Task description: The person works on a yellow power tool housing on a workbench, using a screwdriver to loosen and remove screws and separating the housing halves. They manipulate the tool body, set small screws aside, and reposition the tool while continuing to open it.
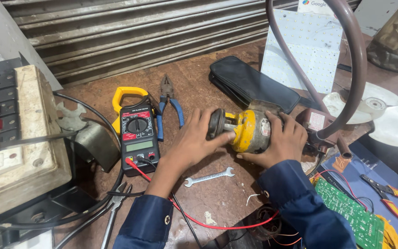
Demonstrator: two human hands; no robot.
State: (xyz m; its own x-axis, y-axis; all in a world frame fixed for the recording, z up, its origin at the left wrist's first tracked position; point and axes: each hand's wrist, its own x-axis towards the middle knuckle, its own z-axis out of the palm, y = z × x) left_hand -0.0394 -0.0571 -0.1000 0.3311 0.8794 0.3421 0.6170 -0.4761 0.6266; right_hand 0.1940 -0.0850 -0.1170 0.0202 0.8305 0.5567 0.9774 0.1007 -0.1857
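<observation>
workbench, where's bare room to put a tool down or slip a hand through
Bare workbench lies between the blue-handled pliers and the black pouch, up to the metal shutter. A smaller patch sits around the open-end spanner, between the left hand and right hand gripping the yellow motor. Crowded: clamp meter leads at left, green circuit board at right.

One head-worn view; looks steeply down, close over the workbench (pixel 217 198); shutter behind.

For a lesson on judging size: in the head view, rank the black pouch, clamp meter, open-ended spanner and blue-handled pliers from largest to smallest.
1. Black pouch
2. Clamp meter
3. Blue-handled pliers
4. Open-ended spanner

Pliers and spanner look close in length; that order is unsure.
</observation>
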